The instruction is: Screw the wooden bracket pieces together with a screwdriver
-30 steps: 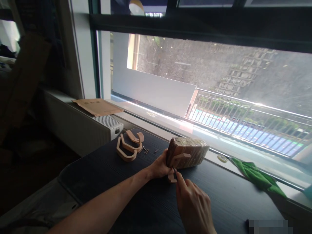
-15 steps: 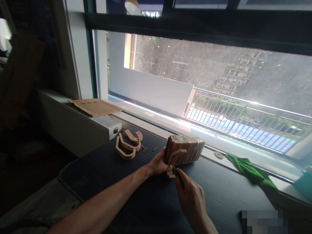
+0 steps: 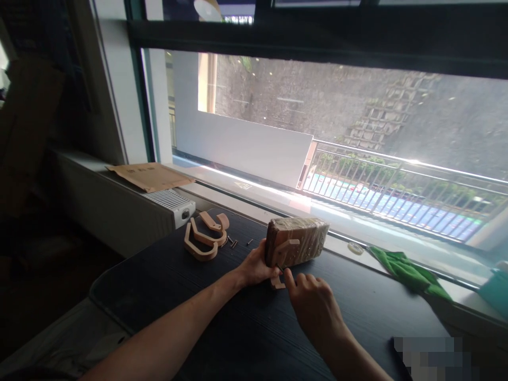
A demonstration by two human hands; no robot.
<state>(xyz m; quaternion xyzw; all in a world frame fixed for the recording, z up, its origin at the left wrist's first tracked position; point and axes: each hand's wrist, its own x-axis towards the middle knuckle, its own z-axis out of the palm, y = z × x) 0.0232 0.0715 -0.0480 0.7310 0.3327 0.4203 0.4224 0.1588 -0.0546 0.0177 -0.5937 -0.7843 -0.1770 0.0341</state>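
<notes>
My left hand (image 3: 256, 264) is closed at the near end of a wood block wrapped in clear film (image 3: 305, 241), which is tilted above the dark table. Against the block's face lies a curved wooden hook (image 3: 289, 246), its lower bend showing beneath my left fingers. My right hand (image 3: 313, 296) is wrapped round a screwdriver; the handle is hidden in the fist and only a bit of the thin shaft shows, pointing at the hook. Several more wooden hooks (image 3: 202, 255) lie to the left, with several loose screws (image 3: 233, 243) beside them.
A dark table (image 3: 238, 328) stands against the window. On the sill are a tape roll (image 3: 355, 248) and a green cloth (image 3: 408, 272). A brown paper envelope (image 3: 151, 175) rests on the white heater (image 3: 178, 210) at left. A blurred patch (image 3: 432, 357) covers something at the lower right.
My right hand has turned over on the screwdriver, knuckles now upward and the dark handle hidden. My left hand still holds the block and hook. The view has shifted slightly.
</notes>
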